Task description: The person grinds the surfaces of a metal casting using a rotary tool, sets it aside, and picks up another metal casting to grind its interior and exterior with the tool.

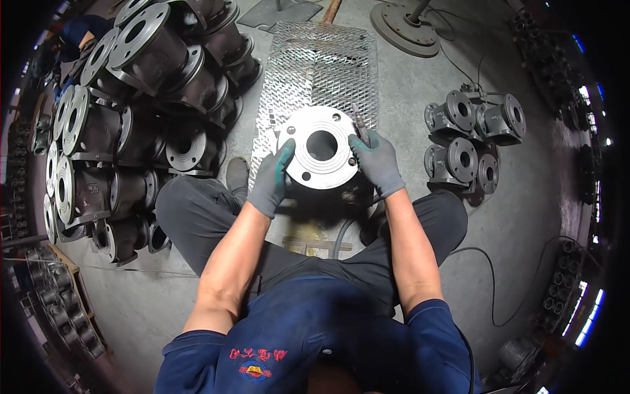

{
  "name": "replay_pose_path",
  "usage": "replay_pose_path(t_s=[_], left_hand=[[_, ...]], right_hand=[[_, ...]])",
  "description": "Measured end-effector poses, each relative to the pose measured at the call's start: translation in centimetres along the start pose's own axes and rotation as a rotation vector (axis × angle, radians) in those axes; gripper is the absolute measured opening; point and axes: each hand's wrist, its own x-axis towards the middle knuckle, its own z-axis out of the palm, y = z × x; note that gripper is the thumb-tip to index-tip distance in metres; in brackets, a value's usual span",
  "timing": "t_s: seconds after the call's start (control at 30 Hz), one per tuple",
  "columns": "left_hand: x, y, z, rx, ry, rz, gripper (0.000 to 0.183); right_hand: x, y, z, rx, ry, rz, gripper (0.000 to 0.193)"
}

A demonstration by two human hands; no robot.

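Note:
Between my knees stands a flanged metal casting (305,152), its bright round flange facing up, with a large centre bore and several bolt holes. My left hand (272,177), in a grey glove with green on the fingers, is closed on the flange's left rim. My right hand (379,163), gloved alike, grips the right rim, its thumb on the upper face. A slender pointed tool (359,119) shows beside the right fingers; whether they hold it too, I cannot tell. The casting's lower body is mostly hidden in shadow under the flange.
Beyond the casting lies a metal mesh sheet (318,65). Stacked flanged castings (147,56) rise high at the left, with another person (85,29) behind them. Several smaller castings (453,161) sit at the right. A round heavy base (403,33) stands far right; cables (489,262) cross the floor.

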Motion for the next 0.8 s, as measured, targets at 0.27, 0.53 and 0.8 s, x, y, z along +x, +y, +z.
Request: replay_pose_path(t_s=[0.27,0.53,0.8], left_hand=[[-3.7,5.6,2.0,-0.005,-0.403,0.158,0.056],[-2.6,4.8,7.1,0.557,-0.378,0.545,0.057],[-2.3,3.6,2.7,0.759,0.559,0.9,0.059]], right_hand=[[-2.7,0.3,-1.0,-0.251,0.127,-0.044,0.031],[-3.1,-0.3,-0.4,-0.102,0.003,0.077,0.042],[-3.4,2.8,-2.0,0.126,0.101,0.279,0.055]])
